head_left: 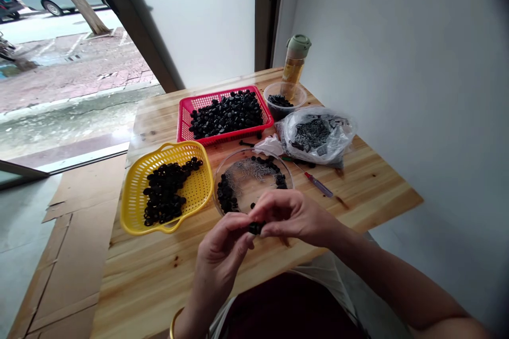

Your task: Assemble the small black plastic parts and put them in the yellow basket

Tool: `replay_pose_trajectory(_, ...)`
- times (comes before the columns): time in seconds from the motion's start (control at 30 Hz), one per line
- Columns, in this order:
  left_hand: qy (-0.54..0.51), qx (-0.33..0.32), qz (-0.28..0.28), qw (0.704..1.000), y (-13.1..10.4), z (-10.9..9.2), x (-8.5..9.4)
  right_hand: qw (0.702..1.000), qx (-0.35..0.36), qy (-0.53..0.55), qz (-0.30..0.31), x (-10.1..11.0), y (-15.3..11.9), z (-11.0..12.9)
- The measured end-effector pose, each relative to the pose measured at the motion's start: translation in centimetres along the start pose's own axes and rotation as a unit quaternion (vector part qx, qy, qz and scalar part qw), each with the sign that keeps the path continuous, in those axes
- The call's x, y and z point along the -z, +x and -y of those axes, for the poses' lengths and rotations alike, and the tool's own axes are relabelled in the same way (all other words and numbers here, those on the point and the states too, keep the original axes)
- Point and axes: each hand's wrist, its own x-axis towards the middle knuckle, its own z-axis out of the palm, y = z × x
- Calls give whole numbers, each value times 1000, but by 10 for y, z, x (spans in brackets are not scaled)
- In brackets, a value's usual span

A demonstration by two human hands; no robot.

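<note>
A small round black part (pixel 255 228) is pinched between the fingertips of my left hand (pixel 224 246) and my right hand (pixel 292 217). The fingers cover much of it, so its exact kind is hidden. Both hands are closed on it, just above the near rim of a clear round tray (pixel 254 185). In that tray lie black round parts (pixel 227 193) along the sides and a spread of thin, shiny metal pins (pixel 250 169). To the left, a yellow basket (pixel 129 196) holds a pile of black ring-like parts (pixel 165 190).
A red basket (pixel 183 119) full of black parts stands at the back. Right of it are a clear tub (pixel 284 87), a drink bottle (pixel 296 58) and a plastic bag (pixel 342 132) of dark pieces. A screwdriver (pixel 318 184) lies near the tray on the wooden table (pixel 147 275).
</note>
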Motion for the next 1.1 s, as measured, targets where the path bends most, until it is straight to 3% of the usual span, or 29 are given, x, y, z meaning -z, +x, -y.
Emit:
replay_pose_trajectory(0.1,59,-38,3,998,-1,-5,-1,974,-159,162,21,2,2,-6)
replay_pose_trajectory(0.2,86,-49,3,995,-2,-9,-3,956,-225,183,34,-1,-2,-6)
replay_pose_trajectory(0.47,-70,50,15,996,-13,7,-8,961,-248,124,11,-4,-8,7)
replay_pose_trajectory(0.63,-78,92,20,993,-15,11,-4,956,-269,113,36,-1,-2,16)
replay_pose_trajectory(0.9,-62,76,49,994,-17,7,0,940,-312,99,101,7,3,17)
replay_pose_trajectory(1.1,-112,74,49,990,-19,15,-3,942,-285,159,79,1,0,16)
